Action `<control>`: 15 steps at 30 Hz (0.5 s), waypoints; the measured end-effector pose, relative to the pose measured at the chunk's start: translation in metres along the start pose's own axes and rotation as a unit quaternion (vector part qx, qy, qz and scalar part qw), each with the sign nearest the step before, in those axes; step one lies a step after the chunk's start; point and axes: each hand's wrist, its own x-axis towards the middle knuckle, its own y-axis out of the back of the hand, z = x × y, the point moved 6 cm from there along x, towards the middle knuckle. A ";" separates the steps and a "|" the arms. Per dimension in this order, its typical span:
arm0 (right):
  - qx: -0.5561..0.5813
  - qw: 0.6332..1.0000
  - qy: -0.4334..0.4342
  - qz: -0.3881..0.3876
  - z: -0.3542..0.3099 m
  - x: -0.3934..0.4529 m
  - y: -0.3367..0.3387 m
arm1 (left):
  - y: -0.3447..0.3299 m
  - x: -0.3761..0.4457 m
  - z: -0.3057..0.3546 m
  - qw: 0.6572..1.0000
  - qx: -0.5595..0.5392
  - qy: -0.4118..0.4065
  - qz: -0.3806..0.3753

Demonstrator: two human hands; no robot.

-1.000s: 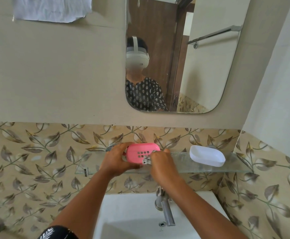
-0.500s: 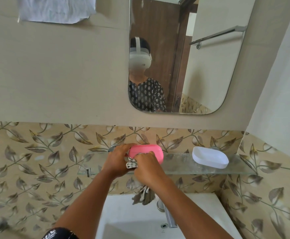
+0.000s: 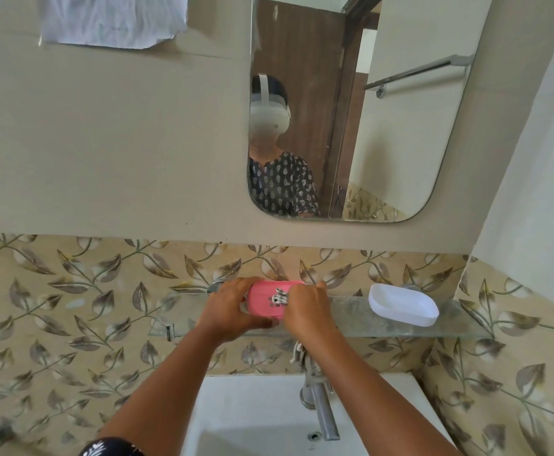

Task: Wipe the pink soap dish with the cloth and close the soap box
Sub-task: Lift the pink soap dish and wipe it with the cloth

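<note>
My left hand (image 3: 228, 309) grips the left end of the pink soap dish (image 3: 262, 301), holding it just above the glass shelf (image 3: 351, 315) with its slotted face turned toward me. My right hand (image 3: 308, 311) is closed on a patterned black-and-white cloth (image 3: 280, 297) and presses it against the right part of the dish. A loose end of the cloth hangs below my right wrist. The white lid of the soap box (image 3: 403, 304) lies on the shelf to the right, apart from both hands.
A white sink (image 3: 269, 419) with a metal tap (image 3: 321, 406) sits directly under the shelf. A mirror (image 3: 400, 126) hangs on the wall above. Leaf-patterned tiles cover the wall behind the shelf, and a side wall closes in on the right.
My right hand with the cloth has slid from the dish's left side over to its right side. The dish's slotted face shows again. My left hand keeps its hold.
</note>
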 end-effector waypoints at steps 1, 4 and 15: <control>0.017 1.000 -0.014 0.002 0.001 0.004 -0.001 | 0.000 0.000 0.000 1.000 0.001 -0.002 0.000; 0.056 0.998 -0.038 -0.011 -0.002 0.012 -0.002 | 0.001 0.000 0.001 1.000 0.001 -0.010 0.006; 0.139 0.986 0.058 -0.064 -0.037 -0.002 -0.011 | 0.001 0.001 -0.004 0.999 -0.032 -0.029 0.030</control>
